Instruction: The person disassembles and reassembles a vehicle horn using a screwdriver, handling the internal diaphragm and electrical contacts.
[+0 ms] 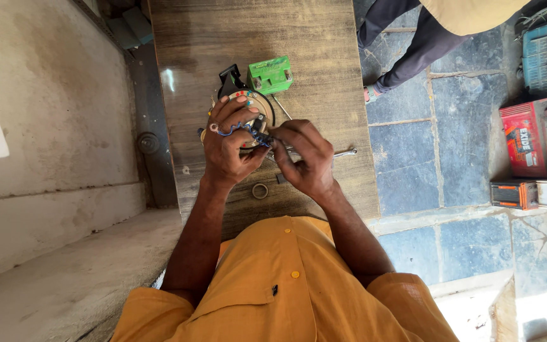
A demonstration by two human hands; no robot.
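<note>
Wooden bench (pixel 324 57) between a concrete wall and a stone floor. Round disc part (pixel 256 111) sits mid-bench, partly under the left hand (pixel 228 149), which is closed around it with blue wire (pixel 235 130) looped over the fingers. Right hand (pixel 305 158) pinches the wire end beside the disc, fingers shut. Green box (pixel 270 75) just beyond the disc, spanner (pixel 343 152) to its right, small ring (pixel 259 190) nearer the body. Looks like wire fitting; calls for a steady pinch.

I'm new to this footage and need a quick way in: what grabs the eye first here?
Both hands meet mid-table: the left hand cups a round metal part trailing coloured wires, which the right hand pinches. Just beyond sits a bright green box; a red battery stands on the stone floor, right.
</note>
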